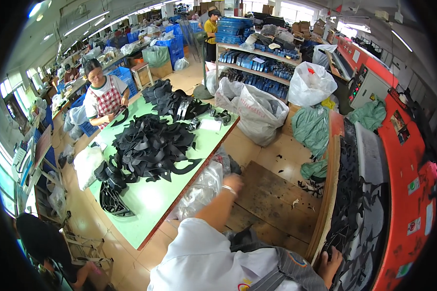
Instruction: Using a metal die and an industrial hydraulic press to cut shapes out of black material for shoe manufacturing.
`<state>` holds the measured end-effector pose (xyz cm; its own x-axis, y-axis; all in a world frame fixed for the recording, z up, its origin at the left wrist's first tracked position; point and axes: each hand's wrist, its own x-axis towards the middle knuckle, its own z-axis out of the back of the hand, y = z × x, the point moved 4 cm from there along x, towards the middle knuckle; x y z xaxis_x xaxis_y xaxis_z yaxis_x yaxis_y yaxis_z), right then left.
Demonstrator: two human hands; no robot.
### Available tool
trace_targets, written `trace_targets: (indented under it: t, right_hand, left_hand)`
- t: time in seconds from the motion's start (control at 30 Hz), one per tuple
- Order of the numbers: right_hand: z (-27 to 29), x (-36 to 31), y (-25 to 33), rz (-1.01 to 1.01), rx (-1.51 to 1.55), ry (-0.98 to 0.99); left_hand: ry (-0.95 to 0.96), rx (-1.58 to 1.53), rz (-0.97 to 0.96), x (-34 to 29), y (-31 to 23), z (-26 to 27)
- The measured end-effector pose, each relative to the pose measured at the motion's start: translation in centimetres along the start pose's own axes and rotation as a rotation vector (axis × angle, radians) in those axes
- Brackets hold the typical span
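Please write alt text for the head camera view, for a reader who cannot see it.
A person's right hand touches black cut material beside a red panel, while the left hand, blurred, extends near a pale green table. A heap of black pieces lies on the table, with a co-worker in a checked apron across it.

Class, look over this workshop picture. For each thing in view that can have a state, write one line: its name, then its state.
Black material: cut up, lying along the red machine
Right grip: bent, touching that material
Left grip: stretched out, blurred; open or closed unclear
Clear plastic: crumpled
Black pieces: heaped loosely
Green table: partly covered
White sack: open-topped, filled
Ceiling light: lit
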<state>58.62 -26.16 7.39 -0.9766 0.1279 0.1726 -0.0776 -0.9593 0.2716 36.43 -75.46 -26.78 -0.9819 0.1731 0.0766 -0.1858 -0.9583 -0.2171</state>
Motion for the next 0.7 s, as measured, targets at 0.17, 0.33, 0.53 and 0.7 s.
trace_targets:
  t: [0.17, 0.33, 0.53, 0.7]
  right_hand:
    - [4.8, -3.5, -7.9, -0.195, -0.258, -0.289]
    - [4.3, -2.2, -6.9, -0.483, -0.173, -0.228]
    - [2.8, -10.4, -7.2, -0.689, -0.184, -0.132]
    - [6.5, -15.2, -5.0, -0.613, -0.166, -0.214]
  left_hand:
    - [0.205, -1.219, -0.141, 5.6, -34.0, 11.4]
    - [0.022, -1.079, -0.691, 6.4, -40.0, 21.0]
    - [0.127, -0.944, -1.098, 8.6, -51.7, 21.8]
    - [0.070, -0.317, -1.254, 7.2, -55.1, 20.2]
